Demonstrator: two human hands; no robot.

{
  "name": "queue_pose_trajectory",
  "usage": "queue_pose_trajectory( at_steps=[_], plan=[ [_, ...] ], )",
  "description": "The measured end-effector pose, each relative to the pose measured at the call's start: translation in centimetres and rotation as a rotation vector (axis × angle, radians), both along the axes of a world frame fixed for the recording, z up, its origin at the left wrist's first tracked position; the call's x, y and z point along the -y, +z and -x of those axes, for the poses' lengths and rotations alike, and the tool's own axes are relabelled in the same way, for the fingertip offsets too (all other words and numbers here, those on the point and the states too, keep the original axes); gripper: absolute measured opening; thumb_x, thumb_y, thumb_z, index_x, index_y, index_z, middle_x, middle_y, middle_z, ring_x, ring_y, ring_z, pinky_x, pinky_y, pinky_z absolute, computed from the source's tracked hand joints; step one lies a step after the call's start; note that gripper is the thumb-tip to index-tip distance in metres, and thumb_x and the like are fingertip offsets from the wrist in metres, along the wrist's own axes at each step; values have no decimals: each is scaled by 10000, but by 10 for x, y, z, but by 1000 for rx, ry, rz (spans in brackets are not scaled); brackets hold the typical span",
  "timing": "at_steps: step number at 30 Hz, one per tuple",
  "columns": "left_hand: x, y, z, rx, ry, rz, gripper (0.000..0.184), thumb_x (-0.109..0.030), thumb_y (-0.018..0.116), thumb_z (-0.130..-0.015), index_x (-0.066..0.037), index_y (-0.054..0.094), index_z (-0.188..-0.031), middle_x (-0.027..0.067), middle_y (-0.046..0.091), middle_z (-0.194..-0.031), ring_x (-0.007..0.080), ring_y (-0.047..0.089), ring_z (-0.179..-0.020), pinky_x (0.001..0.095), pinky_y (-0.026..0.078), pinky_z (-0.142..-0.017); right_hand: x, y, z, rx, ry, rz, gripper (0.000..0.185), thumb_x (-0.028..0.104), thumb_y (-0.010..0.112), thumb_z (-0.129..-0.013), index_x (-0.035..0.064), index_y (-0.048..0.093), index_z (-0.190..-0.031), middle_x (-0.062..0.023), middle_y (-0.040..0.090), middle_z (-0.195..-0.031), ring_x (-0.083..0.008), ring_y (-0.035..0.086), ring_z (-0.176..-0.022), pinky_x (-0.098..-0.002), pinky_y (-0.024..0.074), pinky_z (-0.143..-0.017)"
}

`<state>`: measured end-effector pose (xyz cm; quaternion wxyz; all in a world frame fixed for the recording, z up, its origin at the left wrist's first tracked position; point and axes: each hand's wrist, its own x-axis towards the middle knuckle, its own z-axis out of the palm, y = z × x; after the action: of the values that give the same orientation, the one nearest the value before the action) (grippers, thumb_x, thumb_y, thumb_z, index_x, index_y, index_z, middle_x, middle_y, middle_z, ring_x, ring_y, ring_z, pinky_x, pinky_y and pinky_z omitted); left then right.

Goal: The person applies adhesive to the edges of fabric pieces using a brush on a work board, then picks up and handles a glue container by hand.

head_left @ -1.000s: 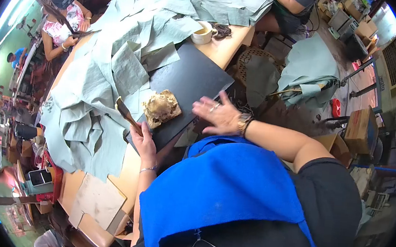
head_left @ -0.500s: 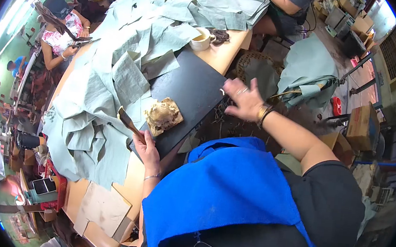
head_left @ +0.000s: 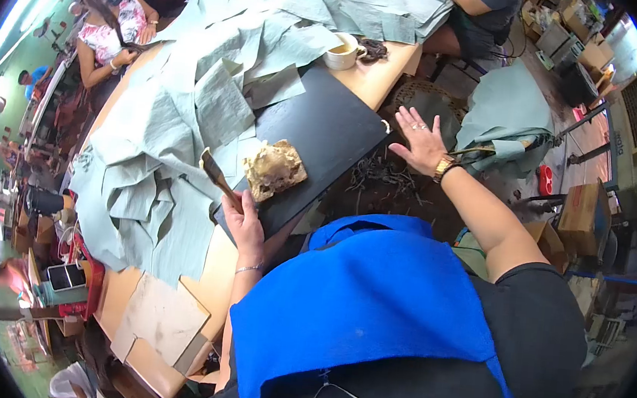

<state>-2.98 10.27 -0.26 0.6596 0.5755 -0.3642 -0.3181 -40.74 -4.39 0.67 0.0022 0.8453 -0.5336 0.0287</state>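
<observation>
My left hand grips the wooden handle of what looks like a flat brush, its pale-edged end pointing up and away. Just right of it, a crusty yellowish lump rests on a smooth black board. My right hand is open and holds nothing, its fingers spread beyond the board's right edge. A small pale scrap shows at the board's edge near those fingers. Overlapping grey-green sheets lie to the left of the board and partly over it.
A white cup with yellowish contents stands behind the board, beside a dark clump. Co-workers sit at the far left and far right. More sheets hang right of the table. Cardboard lies front left.
My right hand has tilted upward, fingers more spread and farther from the board's edge. The view has shifted slightly. My left hand still holds the brush beside the lump.
</observation>
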Motion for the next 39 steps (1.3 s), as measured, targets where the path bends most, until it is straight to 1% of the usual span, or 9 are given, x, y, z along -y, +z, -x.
queue_pose_trajectory(
  at_steps=[3, 4, 7, 8, 12, 24, 29, 33, 39],
  plan=[
    [-1, 3, 1, 14, -3, -15, 151, -168, 576, -1004, -106, 456, -936, -52, 437, -747, 36, 390, -622, 199, 347, -555, -5, 4, -5, 143, 226, -19, 704, 461, 534, -950, 162, 278, -1534, -61, 225, -1617, -259, 198, -1492, -656, 117, -1149],
    [-1, 0, 1, 31, 5, -7, 152, -170, 579, -1003, -108, 457, -936, -54, 431, -751, 30, 392, -626, 197, 351, -552, -14, 14, -16, 108, 288, 70, 554, 257, 554, -958, 137, 396, -1475, -85, 353, -1557, -272, 323, -1440, -564, 257, -1155],
    [0, -2, -1, 10, -22, 23, 156, -170, 589, -998, -107, 459, -938, -51, 434, -753, 32, 402, -627, 203, 361, -554, 8, 2, -13, 390, 427, 64, 432, 83, 555, -927, 119, 543, -1357, -88, 530, -1415, -276, 506, -1305, -415, 442, -1066],
    [-2, 1, -1, 14, -15, -15, 156, -168, 587, -997, -104, 460, -934, -49, 440, -749, 33, 406, -629, 207, 363, -557, 9, -2, -14, 490, 399, 209, 306, -41, 572, -868, 85, 679, -1126, -80, 675, -1162, -273, 647, -1079, -321, 546, -900],
    [-2, 0, -1, 42, -10, -33, 161, -172, 586, -996, -99, 463, -924, -53, 431, -738, 32, 398, -633, 211, 352, -556, 29, 5, -7, 514, 421, 157, 108, -9, 630, -843, 67, 696, -882, -90, 684, -928, -278, 667, -901, -360, 555, -808],
    [-1, -8, -3, 13, -31, 4, 149, -146, 576, -1002, -91, 460, -928, -55, 412, -759, 31, 369, -670, 211, 339, -595, 68, 43, -11, 231, 479, 49, 89, 83, 625, -743, 70, 679, -812, -132, 621, -755, -329, 643, -782, -394, 537, -716],
    [-2, -4, -1, 57, -11, -49, 157, -150, 584, -997, -82, 461, -927, -46, 420, -767, 40, 376, -685, 222, 352, -610, 37, 68, -123, 915, 375, -178, 158, 175, 677, -860, 63, 741, -951, -152, 721, -883, -241, 713, -785, -324, 556, -720],
    [0, -1, 1, 154, 25, -69, 172, -145, 629, -967, -55, 510, -1051, -22, 465, -844, 57, 436, -719, 228, 401, -663, 6, 23, -195, 950, 430, -457, 173, 98, 635, -908, 30, 708, -1050, -137, 735, -978, -199, 724, -870, -302, 555, -794],
    [10, 30, 22, 402, 35, -144, 534, -201, 812, -815, -22, 523, -1227, 73, 577, -1135, 151, 607, -978, 303, 498, -886, 2, 4, -175, 777, 586, -149, 231, 259, 662, -883, 150, 667, -1086, -139, 680, -788, -315, 679, -779, -438, 545, -681]
  ],
)
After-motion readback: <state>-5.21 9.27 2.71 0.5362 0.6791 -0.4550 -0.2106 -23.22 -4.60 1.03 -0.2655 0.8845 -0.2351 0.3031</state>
